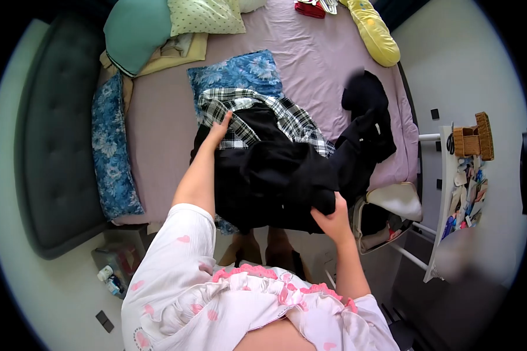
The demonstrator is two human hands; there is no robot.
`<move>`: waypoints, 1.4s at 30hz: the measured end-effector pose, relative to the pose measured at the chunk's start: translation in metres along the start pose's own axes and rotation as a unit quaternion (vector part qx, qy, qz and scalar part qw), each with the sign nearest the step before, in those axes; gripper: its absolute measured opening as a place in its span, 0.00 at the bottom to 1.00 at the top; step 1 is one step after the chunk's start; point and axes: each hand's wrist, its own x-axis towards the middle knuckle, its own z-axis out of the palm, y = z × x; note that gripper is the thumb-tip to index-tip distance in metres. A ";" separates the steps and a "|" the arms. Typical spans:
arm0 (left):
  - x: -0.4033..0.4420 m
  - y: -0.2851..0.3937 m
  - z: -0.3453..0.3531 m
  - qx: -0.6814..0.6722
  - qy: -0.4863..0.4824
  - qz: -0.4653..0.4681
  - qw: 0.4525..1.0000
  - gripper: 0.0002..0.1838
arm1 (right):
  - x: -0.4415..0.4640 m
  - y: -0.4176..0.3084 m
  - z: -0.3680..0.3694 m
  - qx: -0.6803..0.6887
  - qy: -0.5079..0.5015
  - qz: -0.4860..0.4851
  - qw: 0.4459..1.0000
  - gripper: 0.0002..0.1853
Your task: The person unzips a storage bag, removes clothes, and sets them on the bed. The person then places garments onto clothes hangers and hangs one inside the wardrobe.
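A black garment spreads over the near edge of the bed, with a black-and-white plaid shirt lying at its far side. At the upper left of the pile, my left hand grips the plaid cloth, thumb on top. My right hand is closed on the lower right part of the black garment. Under the far side of the plaid shirt lies a blue floral pillow. More dark clothing lies to the right on the bed.
The bed has a dark headboard at left. Pillows and a yellow bolster lie at the far side. An open bag and a white shelf with baskets stand at right. A clear box is lower left.
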 end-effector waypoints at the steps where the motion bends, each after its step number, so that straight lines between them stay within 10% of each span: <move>1: -0.013 0.007 0.000 0.069 -0.014 0.009 0.997 0.70 | 0.002 -0.002 0.007 0.009 0.006 0.006 1.000 0.14; 5: -0.043 -0.017 -0.010 0.056 -0.176 0.068 0.980 0.61 | 0.028 -0.018 0.022 0.043 -0.035 -0.065 0.996 0.16; 9: -0.149 -0.059 -0.056 -0.329 -0.306 0.014 0.893 0.59 | 0.055 -0.045 0.035 0.165 -0.021 -0.024 0.986 0.17; 11: -0.187 -0.091 -0.075 -0.338 -0.333 0.096 0.875 0.58 | 0.071 -0.050 0.046 0.217 0.012 -0.007 0.976 0.19; 13: -0.267 -0.014 -0.098 -0.067 -0.411 0.283 0.864 0.33 | 0.091 -0.061 0.063 0.202 0.031 -0.001 0.979 0.20; 16: -0.347 0.047 -0.118 0.111 -0.322 0.235 0.910 0.28 | 0.091 -0.065 0.093 0.069 0.025 -0.124 0.990 0.18; 19: -0.353 0.053 -0.173 -0.112 -0.390 0.331 0.852 0.19 | 0.077 -0.106 0.099 0.162 -0.017 -0.130 0.978 0.18; 20: -0.367 0.064 -0.178 -0.242 -0.220 0.461 0.825 0.15 | 0.071 -0.122 0.101 0.225 0.009 -0.109 0.968 0.19; 21: -0.381 0.082 -0.184 -0.390 -0.242 0.443 0.770 0.14 | 0.068 -0.143 0.097 0.243 0.014 -0.101 0.965 0.20; 23: -0.368 0.147 -0.211 -0.332 -0.634 0.549 0.433 0.15 | 0.049 -0.192 0.089 0.257 0.013 -0.099 0.961 0.24; 26: -0.429 0.197 -0.231 -0.272 -0.739 0.562 0.255 0.10 | 0.033 -0.249 0.082 0.214 -0.151 -0.334 0.905 0.32; 28: -0.447 0.218 -0.225 -0.306 -0.714 0.617 0.126 0.09 | 0.019 -0.277 0.089 0.259 -0.211 -0.323 0.885 0.36; 33: -0.455 0.184 -0.262 -0.406 -0.657 0.559 0.303 0.03 | 0.027 -0.259 0.110 0.033 -0.255 -0.404 0.878 0.48; 38: -0.473 0.158 -0.359 -0.405 -0.585 0.559 0.426 0.02 | 0.024 -0.290 0.183 0.183 -0.186 -0.397 0.880 0.49; 42: -0.487 0.116 -0.469 -0.458 -0.338 0.661 0.490 0.03 | 0.046 -0.391 0.229 0.332 -0.123 -0.513 0.782 0.42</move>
